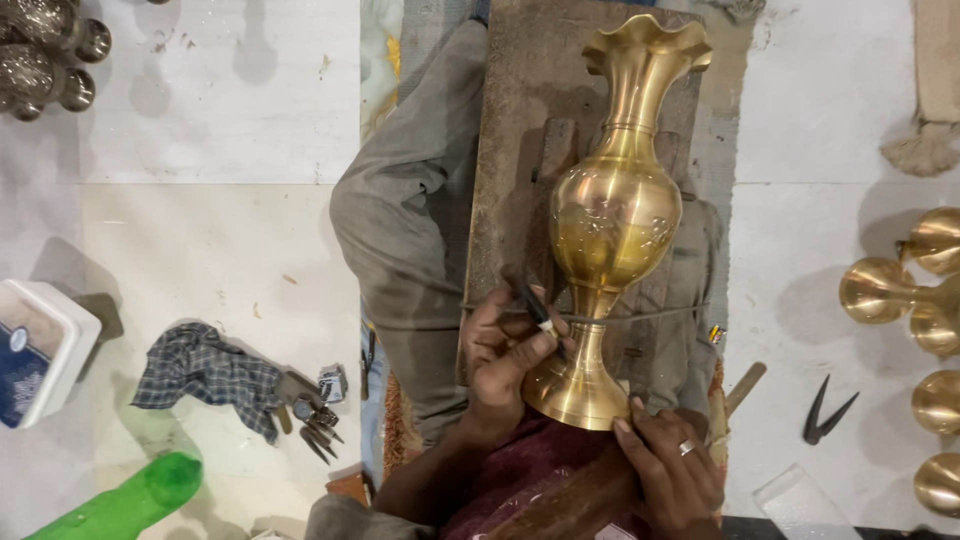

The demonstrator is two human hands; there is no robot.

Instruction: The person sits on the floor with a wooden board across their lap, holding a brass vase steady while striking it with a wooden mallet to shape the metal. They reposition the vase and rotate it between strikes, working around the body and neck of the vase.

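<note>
1. A tall brass vase [612, 215] with a fluted rim lies lengthwise on a wooden board [510, 120] across your lap, mouth pointing away from you, its flared foot nearest your body.
2. Your left hand [505, 350] rests against the narrow stem just above the foot, fingers curled tight around a thin dark tool [535, 302] whose tip meets the metal.
3. Your right hand [672, 470] sits below the foot, fingertips touching its rim; whether it grips anything I cannot tell.
4. The vase looks rigid, fairly heavy and slick from polish. The stem or the foot rim seem the surest places to hold; the round belly would likely slip.
5. A cord [650, 316] crosses the stem; its ends are hidden.
6. The engraving on the belly is too faint to make out, and more brass pieces [935, 300] are cut off at the right edge.
</note>
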